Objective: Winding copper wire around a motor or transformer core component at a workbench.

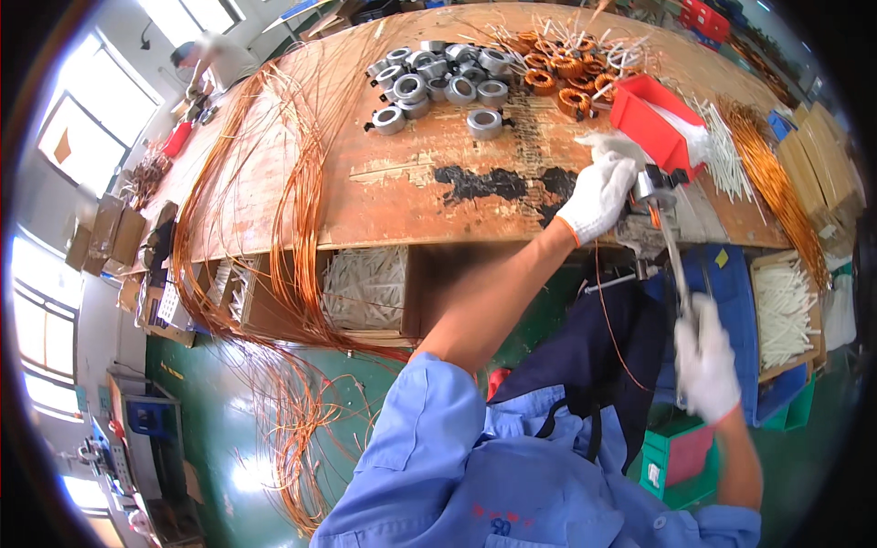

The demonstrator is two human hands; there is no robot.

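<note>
On the left, we see copper wires (301, 173) trailing over the near edge of the table (384, 205), with a cluster of grey rings (438, 82) farther back. Our gloved left hand (601, 194) has its fingers bent just left of another ring (652, 185); we cannot tell whether they grip it. From beside that ring, a metal rod (675, 256) slants nearer to our gloved right hand (708, 361), whose fingers are wrapped around its near end. White tubes (731, 151) lie farther right.
</note>
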